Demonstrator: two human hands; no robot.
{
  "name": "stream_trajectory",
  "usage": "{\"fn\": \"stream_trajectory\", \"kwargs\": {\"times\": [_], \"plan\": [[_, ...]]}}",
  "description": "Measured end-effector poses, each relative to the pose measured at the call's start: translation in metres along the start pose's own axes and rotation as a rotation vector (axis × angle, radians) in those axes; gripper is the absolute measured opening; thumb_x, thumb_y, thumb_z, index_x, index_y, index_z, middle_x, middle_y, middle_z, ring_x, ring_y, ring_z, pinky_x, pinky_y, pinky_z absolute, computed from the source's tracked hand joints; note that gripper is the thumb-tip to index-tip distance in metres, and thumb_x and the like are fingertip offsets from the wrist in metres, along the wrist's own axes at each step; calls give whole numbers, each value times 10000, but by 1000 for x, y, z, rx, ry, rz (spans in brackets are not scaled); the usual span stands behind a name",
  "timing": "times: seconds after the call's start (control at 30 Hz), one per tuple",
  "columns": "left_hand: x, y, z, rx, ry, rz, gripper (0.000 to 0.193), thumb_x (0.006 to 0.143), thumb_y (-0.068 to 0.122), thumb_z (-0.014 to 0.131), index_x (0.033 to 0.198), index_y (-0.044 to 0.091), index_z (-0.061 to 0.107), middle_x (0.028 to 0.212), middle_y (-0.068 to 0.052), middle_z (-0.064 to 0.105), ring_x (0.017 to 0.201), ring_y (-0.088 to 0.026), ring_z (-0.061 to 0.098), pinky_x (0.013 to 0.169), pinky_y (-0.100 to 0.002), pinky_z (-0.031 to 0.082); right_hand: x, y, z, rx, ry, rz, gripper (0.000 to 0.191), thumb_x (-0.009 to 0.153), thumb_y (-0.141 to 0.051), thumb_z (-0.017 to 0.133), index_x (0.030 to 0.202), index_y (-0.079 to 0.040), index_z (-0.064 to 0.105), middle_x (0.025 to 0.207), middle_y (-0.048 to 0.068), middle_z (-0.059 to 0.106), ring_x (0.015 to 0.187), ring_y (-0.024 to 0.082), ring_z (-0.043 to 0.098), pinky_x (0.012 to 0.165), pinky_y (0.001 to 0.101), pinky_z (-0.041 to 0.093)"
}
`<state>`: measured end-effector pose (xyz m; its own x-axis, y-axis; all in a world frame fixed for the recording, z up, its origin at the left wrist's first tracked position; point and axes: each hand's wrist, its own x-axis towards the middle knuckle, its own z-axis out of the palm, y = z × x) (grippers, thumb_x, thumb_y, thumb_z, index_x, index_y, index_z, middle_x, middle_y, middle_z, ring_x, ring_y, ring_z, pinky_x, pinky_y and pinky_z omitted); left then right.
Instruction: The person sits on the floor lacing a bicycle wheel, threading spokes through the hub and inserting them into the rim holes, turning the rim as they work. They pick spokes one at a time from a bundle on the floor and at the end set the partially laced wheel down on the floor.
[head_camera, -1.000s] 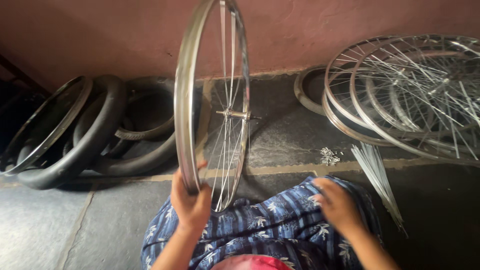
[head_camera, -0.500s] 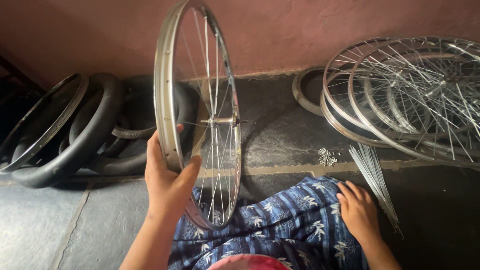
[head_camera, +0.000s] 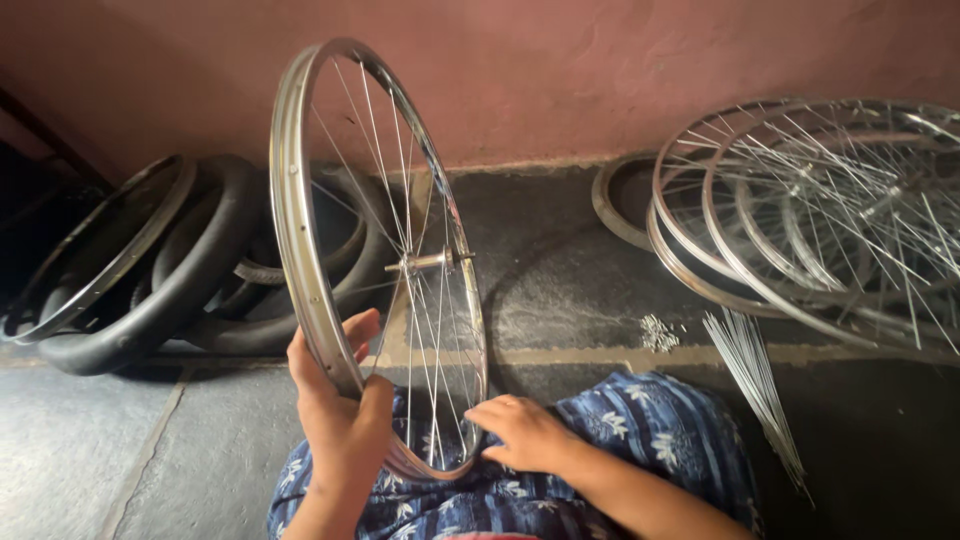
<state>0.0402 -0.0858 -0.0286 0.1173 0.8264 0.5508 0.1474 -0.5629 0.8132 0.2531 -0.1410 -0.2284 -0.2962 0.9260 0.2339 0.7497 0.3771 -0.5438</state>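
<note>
A shiny spoked bicycle wheel (head_camera: 300, 230) stands upright on my lap, its hub and axle (head_camera: 425, 262) near the middle of the view. My left hand (head_camera: 335, 400) grips the lower left part of the rim. My right hand (head_camera: 520, 432) rests on the blue patterned cloth (head_camera: 640, 430) over my lap, fingertips touching the wheel's lower spokes and rim.
Black tyres and a rim (head_camera: 150, 270) lie stacked at the left against the pink wall. A pile of spoked wheels (head_camera: 830, 210) lies at the right. Loose spokes (head_camera: 755, 385) and a small heap of nipples (head_camera: 660, 332) lie on the dark stone floor.
The wheel has turned and shifted left, showing more of its face. My left hand moved up along the rim. My right hand came from the right over to the wheel's lower edge.
</note>
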Motion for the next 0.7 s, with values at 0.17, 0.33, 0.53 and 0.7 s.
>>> {"fn": "stream_trajectory", "kwargs": {"times": [0.17,0.33,0.53,0.7], "plan": [[12,-7,-3,72,47,-71,846,708,-117,487,1516,29,280,1383,-176,616,1289,-274,619,1108,-410,457,22,13,31,-223,-42,-173,471,796,-144,777,1245,-62,661,1064,136,656,1073,336,626,920,475,481],[39,-26,2,16,53,-92,877,704,-106,506,1526,71,258,1408,-162,583,1318,-276,592,1095,-402,442,19,29,43,-281,46,-41,366,802,57,621,1122,-119,643,1030,82,668,980,294,665,879,462,498],[66,-62,1,-189,101,-166,887,749,-90,505,1553,103,186,1427,-172,527,1322,-300,569,1039,-404,492,31,44,42,-420,76,299,289,901,-8,579,1165,-125,561,983,119,673,836,292,700,766,465,535],[80,-122,-5,-254,192,-361,902,775,-26,545,1559,112,121,1412,-185,510,1249,-290,572,941,-395,515,35,70,32,-204,231,697,201,1008,-115,539,1197,-185,538,964,114,740,867,317,740,707,467,577]]}}
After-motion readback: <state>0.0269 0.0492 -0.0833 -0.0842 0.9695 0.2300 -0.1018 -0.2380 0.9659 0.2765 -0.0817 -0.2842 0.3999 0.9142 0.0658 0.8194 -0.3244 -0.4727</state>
